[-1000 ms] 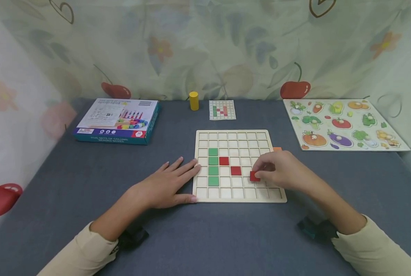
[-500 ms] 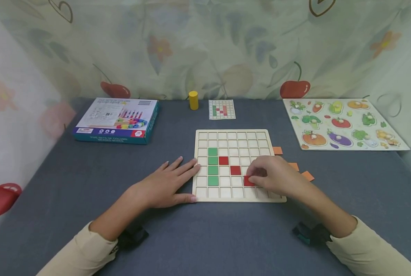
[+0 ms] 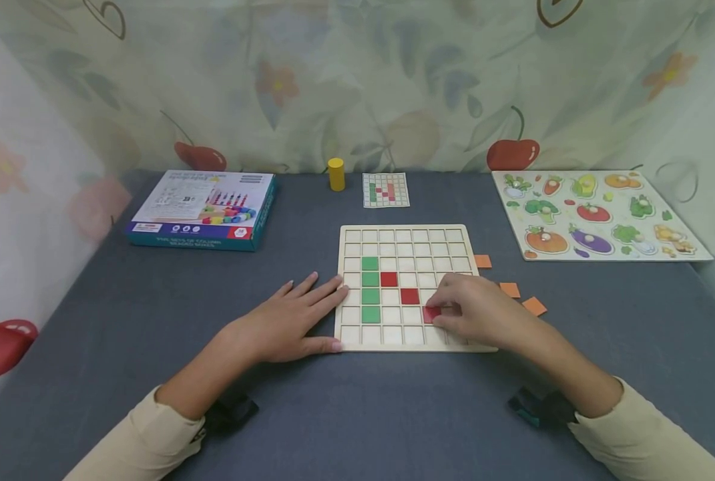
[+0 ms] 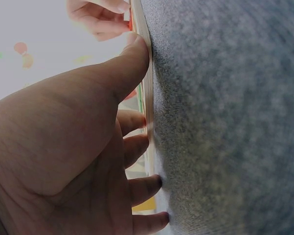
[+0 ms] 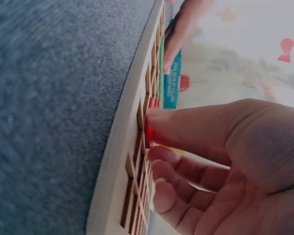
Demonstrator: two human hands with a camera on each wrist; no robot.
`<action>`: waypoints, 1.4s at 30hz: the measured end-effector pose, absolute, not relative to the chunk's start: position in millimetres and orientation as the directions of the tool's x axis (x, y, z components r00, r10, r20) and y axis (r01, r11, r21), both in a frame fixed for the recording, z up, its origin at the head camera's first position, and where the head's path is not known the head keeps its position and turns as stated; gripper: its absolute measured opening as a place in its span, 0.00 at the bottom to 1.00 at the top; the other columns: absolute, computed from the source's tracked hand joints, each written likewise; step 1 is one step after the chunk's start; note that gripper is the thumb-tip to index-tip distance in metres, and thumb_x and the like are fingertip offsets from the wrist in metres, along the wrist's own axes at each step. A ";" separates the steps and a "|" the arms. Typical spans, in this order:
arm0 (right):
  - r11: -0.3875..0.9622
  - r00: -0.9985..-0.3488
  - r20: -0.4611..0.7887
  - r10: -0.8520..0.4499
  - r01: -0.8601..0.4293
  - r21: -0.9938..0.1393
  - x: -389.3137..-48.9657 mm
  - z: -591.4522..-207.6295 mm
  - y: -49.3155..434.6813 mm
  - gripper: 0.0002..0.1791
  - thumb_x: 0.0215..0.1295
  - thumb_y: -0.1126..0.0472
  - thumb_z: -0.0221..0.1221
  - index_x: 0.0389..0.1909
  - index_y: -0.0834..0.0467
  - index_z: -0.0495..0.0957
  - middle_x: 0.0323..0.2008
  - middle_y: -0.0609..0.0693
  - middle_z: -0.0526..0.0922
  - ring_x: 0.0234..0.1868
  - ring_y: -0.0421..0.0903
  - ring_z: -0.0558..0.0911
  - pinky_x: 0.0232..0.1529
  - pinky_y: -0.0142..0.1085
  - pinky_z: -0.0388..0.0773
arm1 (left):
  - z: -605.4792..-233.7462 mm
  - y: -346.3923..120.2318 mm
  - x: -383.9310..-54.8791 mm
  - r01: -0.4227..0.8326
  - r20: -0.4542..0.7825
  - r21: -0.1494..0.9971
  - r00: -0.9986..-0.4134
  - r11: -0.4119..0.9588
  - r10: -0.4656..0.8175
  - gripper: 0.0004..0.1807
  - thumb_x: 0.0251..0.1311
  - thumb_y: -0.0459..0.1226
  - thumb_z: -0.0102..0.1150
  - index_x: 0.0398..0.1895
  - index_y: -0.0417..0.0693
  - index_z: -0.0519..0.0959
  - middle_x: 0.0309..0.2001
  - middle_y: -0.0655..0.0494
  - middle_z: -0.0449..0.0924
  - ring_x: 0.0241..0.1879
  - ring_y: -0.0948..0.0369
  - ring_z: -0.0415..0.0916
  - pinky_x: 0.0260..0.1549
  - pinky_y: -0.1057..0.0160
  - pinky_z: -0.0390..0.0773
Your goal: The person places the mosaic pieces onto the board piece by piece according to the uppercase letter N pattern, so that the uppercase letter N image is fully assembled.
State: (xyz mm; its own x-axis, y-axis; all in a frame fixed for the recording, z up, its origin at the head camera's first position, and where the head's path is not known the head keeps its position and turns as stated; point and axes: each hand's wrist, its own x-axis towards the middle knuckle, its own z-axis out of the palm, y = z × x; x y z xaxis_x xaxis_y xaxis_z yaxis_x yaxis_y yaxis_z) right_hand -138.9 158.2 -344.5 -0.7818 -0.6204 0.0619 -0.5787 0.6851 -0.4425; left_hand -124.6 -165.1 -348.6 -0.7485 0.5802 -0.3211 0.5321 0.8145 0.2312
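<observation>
The light wooden grid board (image 3: 393, 339) lies flat on the dark cloth. Several green square tiles (image 3: 370, 296) stand in one column. Two red tiles, an upper one (image 3: 388, 279) and a lower one (image 3: 409, 296), step down diagonally to the right. My left hand (image 3: 294, 325) rests with spread fingers against the board's left edge. My right hand (image 3: 480, 308) pinches a third red tile (image 3: 431, 314) between thumb and fingers, at a cell one row lower. In the right wrist view that red tile (image 5: 148, 134) stands tilted at the grid; my fingers partly hide it.
Orange square tiles (image 3: 509, 290) lie right of the board. Behind it are a small pattern card (image 3: 399, 198) and a yellow cylinder (image 3: 336, 174). A boxed bead set (image 3: 195, 210) stands back left, a vegetable puzzle board (image 3: 564, 230) back right.
My right hand has moved left and slightly down with the red tile, from over the board to a cell. Orange tiles have come into view beside it. My left hand has stayed put.
</observation>
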 end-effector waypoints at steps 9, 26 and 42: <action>0.724 -0.809 0.046 -0.586 -0.549 -0.417 -136.3 -328.5 181.3 0.12 0.58 0.68 0.69 0.43 0.59 0.87 0.33 0.43 0.82 0.32 0.41 0.76 0.34 0.39 0.76 | -348.0 -164.7 -124.6 0.533 -0.319 0.230 -0.750 0.815 0.580 0.50 0.64 0.68 0.49 0.82 0.60 0.44 0.81 0.59 0.37 0.78 0.46 0.33 0.70 0.35 0.43; 0.911 -0.889 -0.252 -0.382 -0.316 -0.266 -153.8 -323.5 260.2 0.11 0.58 0.56 0.72 0.28 0.55 0.78 0.23 0.44 0.73 0.24 0.43 0.71 0.26 0.39 0.66 | -348.8 -166.9 -124.9 0.540 -0.315 0.242 -0.742 0.806 0.591 0.50 0.64 0.68 0.49 0.82 0.59 0.44 0.81 0.59 0.37 0.78 0.46 0.33 0.70 0.35 0.43; 0.767 -0.767 -0.225 -0.600 -0.473 -0.434 -154.1 -332.2 248.1 0.13 0.53 0.71 0.70 0.36 0.53 0.81 0.28 0.41 0.74 0.31 0.40 0.73 0.32 0.36 0.73 | -348.6 -166.5 -125.0 0.536 -0.319 0.245 -0.743 0.808 0.589 0.50 0.64 0.68 0.49 0.82 0.60 0.45 0.81 0.59 0.37 0.78 0.46 0.33 0.70 0.35 0.42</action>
State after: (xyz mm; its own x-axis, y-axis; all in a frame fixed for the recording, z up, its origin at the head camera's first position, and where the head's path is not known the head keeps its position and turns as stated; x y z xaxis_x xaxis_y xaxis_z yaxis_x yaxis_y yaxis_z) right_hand -154.1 248.1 -332.2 -0.7673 -0.6004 -0.2252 -0.4725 0.7668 -0.4344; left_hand -125.0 -166.5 -348.6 -0.7425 0.5891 -0.3189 0.5359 0.8080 0.2447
